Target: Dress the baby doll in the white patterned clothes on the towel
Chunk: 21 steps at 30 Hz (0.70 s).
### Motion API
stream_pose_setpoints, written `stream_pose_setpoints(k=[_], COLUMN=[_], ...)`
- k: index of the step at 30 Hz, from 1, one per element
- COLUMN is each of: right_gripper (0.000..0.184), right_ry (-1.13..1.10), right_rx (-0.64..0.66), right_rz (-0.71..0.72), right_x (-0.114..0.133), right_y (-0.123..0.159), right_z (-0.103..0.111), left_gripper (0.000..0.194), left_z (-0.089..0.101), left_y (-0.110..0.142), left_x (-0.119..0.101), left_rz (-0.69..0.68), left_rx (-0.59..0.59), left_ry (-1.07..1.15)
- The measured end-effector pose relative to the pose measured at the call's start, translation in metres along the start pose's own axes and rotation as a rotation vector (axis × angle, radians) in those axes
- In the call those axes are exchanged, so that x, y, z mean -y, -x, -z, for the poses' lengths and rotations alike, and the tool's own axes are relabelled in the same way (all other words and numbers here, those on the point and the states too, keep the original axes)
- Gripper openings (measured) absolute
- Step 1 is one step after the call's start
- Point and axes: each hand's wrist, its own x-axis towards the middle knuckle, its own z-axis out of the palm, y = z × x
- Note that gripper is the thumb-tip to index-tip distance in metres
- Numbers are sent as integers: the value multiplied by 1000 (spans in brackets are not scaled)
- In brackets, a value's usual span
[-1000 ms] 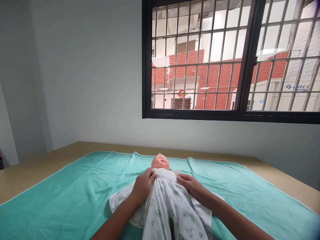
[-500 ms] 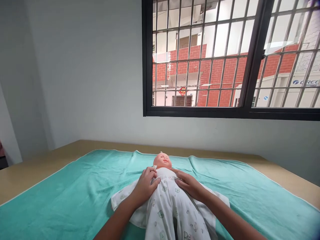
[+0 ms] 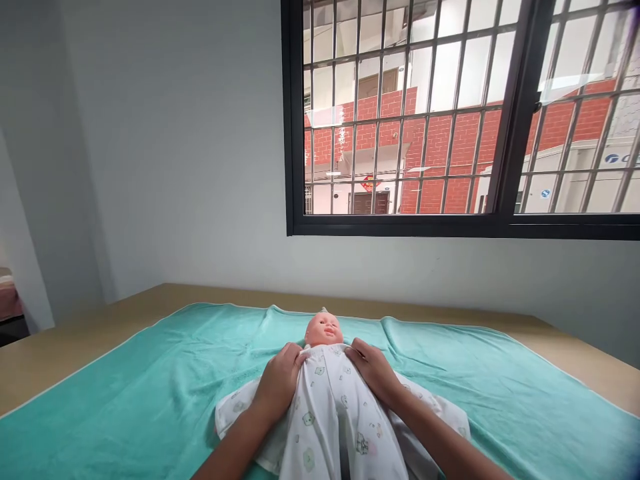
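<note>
A baby doll point(image 3: 325, 329) lies on its back, its head toward the wall. White printed baby pants point(image 3: 345, 407) cover its front, with their waistband high on the chest, just below the chin. My left hand point(image 3: 280, 380) is closed on the waistband at its left end, fingers curled over the cloth. At the right end my right hand point(image 3: 375, 370) pinches the same waistband. A white printed garment point(image 3: 440, 410) is spread out on both sides beneath the doll and my forearms. The doll's body and legs are hidden by the cloth.
A turquoise blanket point(image 3: 150, 400) with a pale edge lies under the doll on a wooden table point(image 3: 195, 293). Behind it rises a grey wall point(image 3: 200, 167) with a black-framed barred window point(image 3: 400, 225). Something pink point(image 3: 10, 297) shows at the far left edge.
Both hands have closed on the pants' waistband, and it has moved up the doll's chest toward the chin. Earlier, my fingers lay more stretched out on its sides. The view has shifted slightly.
</note>
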Motion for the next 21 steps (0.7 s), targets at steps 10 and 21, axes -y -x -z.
stream_pose_setpoints(k=[10,21], right_gripper=[33,29], right_ry=[-101,-194], right_rx=[139,461], right_rz=[-44,36], right_x=[-2,21], right_y=[3,20], right_z=[3,49], left_gripper=[30,19], left_z=[4,58], left_y=[-8,6], left_x=[10,6], left_rz=[16,0], left_rx=[83,531], left_ry=[132,256])
